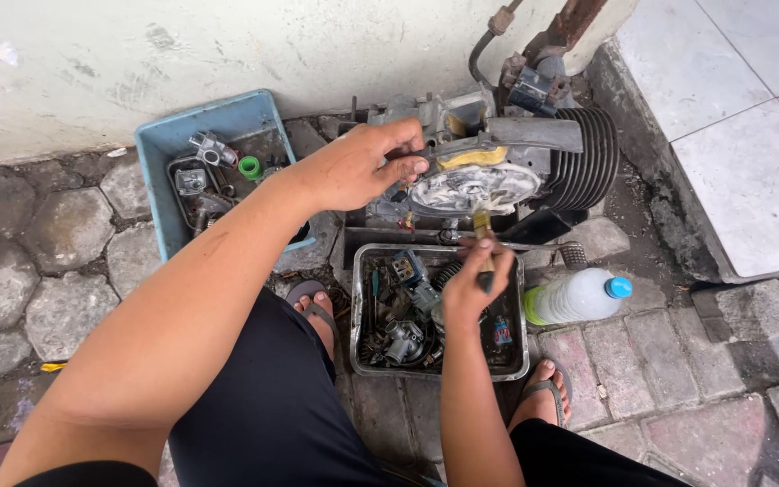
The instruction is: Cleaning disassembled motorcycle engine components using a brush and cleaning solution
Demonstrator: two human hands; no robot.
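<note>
A small engine [498,153] with dark cooling fins stands on the paving against a pale wall. My left hand [362,167] grips its upper left side, fingers curled over the metal casing. My right hand [475,280] holds a small brush [482,230] by its handle, bristles up against the wet, foamy round cover [471,188] on the engine's front. Just below the engine sits a metal tray [520,307] filled with several greasy carburettor parts and springs.
A blue plastic tray [160,158] with metal parts and a green ring lies at the left by the wall. A clear plastic bottle [579,296] with a blue cap lies right of the metal tray. My sandalled feet flank the tray. A raised tiled step is at the right.
</note>
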